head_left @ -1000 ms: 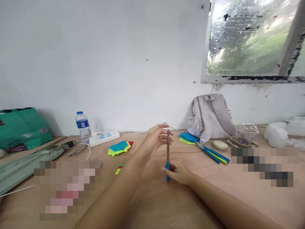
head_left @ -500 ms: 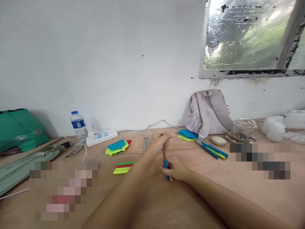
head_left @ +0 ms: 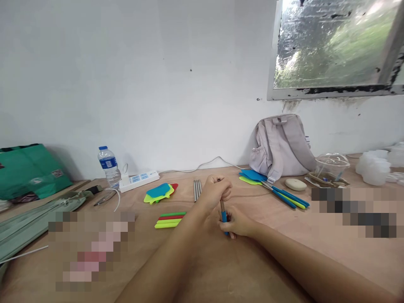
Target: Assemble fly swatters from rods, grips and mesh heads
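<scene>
My left hand [head_left: 215, 194] is closed in a fist around the upper part of a thin metal rod [head_left: 222, 206], which stands nearly upright. Lower down, my right hand [head_left: 235, 223] grips the blue handle [head_left: 224, 216] at the rod's bottom end. Just behind my left wrist lie several bare metal rods [head_left: 197, 190]. Left of my forearm is a row of loose green, red and yellow handles [head_left: 169, 221]. Beyond them sits a pile of flat blue, yellow and red swatter heads [head_left: 159, 191]. Several whole fly swatters [head_left: 277, 191] with blue and yellow handles rest on the right.
Against the wall stand a grey backpack [head_left: 280, 145], a water bottle [head_left: 109, 166], a white power strip [head_left: 139, 180] and a green bag [head_left: 31, 172]. A round beige case [head_left: 295, 184], a clear plastic cup [head_left: 331, 166] and white tubs [head_left: 374, 168] are at the right.
The view has shifted slightly, so everything sits a little differently in the picture. Both hands keep their grip on the rod and the blue handle.
</scene>
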A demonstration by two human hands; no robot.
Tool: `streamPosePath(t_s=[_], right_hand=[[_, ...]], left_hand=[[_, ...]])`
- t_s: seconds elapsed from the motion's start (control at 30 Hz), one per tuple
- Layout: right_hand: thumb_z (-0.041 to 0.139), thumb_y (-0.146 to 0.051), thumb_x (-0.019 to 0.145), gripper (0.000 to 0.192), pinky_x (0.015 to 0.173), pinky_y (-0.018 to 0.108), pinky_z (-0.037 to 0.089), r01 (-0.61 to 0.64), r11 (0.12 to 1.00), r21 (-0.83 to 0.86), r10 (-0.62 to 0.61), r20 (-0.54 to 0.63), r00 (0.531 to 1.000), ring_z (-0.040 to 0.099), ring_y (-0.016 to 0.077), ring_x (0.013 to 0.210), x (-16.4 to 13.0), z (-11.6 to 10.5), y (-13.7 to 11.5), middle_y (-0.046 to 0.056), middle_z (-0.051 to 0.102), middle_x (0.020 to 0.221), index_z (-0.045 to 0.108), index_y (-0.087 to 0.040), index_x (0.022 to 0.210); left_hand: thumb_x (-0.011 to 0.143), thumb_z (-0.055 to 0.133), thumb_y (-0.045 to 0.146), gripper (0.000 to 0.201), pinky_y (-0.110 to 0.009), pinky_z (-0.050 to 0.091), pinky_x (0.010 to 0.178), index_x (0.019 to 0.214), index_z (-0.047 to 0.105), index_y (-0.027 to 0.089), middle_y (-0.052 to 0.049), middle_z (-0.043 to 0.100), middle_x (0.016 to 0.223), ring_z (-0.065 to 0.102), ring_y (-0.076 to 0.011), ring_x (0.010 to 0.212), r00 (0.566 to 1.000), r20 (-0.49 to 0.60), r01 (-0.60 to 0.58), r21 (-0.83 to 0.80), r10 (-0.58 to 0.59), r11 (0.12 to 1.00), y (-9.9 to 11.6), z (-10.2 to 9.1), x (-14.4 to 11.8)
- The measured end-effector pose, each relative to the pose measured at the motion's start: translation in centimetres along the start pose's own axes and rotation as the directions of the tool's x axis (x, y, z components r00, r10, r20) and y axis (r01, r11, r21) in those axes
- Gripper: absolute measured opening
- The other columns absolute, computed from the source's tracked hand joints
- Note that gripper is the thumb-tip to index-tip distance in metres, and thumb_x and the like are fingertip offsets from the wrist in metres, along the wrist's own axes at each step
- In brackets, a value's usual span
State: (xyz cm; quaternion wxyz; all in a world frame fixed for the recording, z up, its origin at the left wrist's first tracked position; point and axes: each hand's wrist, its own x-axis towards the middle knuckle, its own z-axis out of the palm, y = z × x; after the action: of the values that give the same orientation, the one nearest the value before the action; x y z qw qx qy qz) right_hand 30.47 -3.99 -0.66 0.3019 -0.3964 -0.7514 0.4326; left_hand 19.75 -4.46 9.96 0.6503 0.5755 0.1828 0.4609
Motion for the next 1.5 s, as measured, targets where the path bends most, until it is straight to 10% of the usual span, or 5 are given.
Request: streamPosePath(t_s=[0.7, 1.17, 1.5], right_hand=[[0.048, -0.011, 0.057, 0.008, 0.04, 0.018, 0.037, -0.072, 0.984, -0.161, 0.088, 0.095, 0.992, 0.048, 0.0076, 0.042, -0.6, -1.0, 1.3, -0.006, 0.049, 0.048, 0.045, -0.018, 0.06], [0.04, -0.02, 0.076, 0.017, 0.055, 0.023, 0.035, 0.262, 0.903, -0.341, -0.227, 0.138, 0.964, 0.036, 0.0098, 0.059, 0.1, -0.8, -0.3, -0.004, 0.037, 0.062, 0.03, -0.02, 0.063], [0.041, -0.02, 0.075, 0.015, 0.041, 0.018, 0.035, 0.084, 0.974, -0.209, -0.055, 0.142, 0.988, 0.044, 0.007, 0.044, 0.7, -0.3, 0.5, -0.005, 0.046, 0.052, 0.036, -0.02, 0.06]], left_hand=[[0.06, 0.047, 0.016, 0.029, -0.02, 0.01, 0.041, 0.048, 0.021, 0.019, 0.009, 0.016, 0.047, 0.014, -0.002, 0.041, 0.996, 0.094, -0.026, 0.345, -0.007, 0.938, -3.0, 2.9, 0.1], [0.059, 0.048, 0.011, 0.031, -0.016, 0.01, 0.034, 0.045, 0.022, 0.02, 0.012, 0.017, 0.037, 0.015, 0.0008, 0.032, 0.98, -0.194, -0.03, 0.069, 0.043, 0.997, -1.5, 0.3, 0.7], [0.058, 0.046, 0.009, 0.027, -0.016, 0.009, 0.035, 0.045, 0.025, 0.019, 0.013, 0.016, 0.035, 0.013, 0.0008, 0.031, 0.978, -0.209, -0.035, -0.05, 0.024, 0.998, -1.5, -1.9, 0.7]])
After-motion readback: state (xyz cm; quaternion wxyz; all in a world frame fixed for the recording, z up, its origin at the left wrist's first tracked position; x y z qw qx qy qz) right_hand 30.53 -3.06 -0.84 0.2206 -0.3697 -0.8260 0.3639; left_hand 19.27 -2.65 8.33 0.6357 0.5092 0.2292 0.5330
